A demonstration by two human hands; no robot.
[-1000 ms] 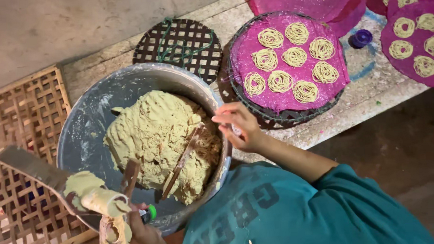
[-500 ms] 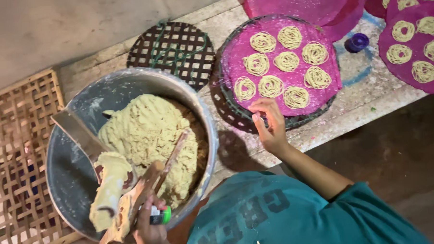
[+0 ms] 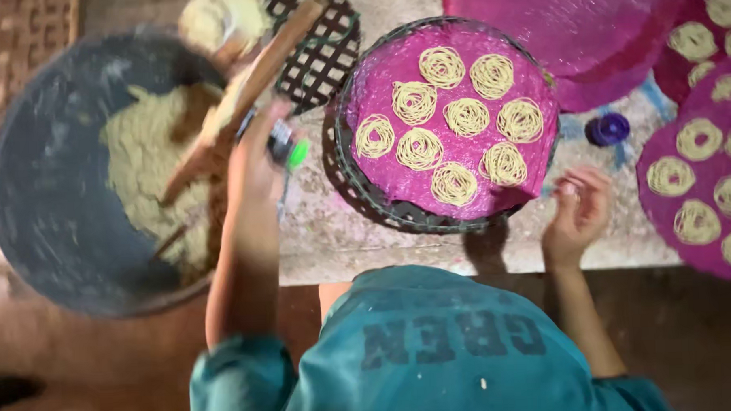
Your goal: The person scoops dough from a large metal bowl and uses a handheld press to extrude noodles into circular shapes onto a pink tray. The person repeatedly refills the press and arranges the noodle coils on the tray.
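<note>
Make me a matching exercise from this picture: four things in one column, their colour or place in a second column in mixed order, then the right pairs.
Things:
1. small bottle cap
2. big metal bowl
3. noodle coils
4. right hand

Descriptions:
A. holds pale dough
B. dark blue, on the table between trays
C. open, at the table edge
D. laid on a pink-lined round tray

Pairs: 1-B, 2-A, 3-D, 4-C
</note>
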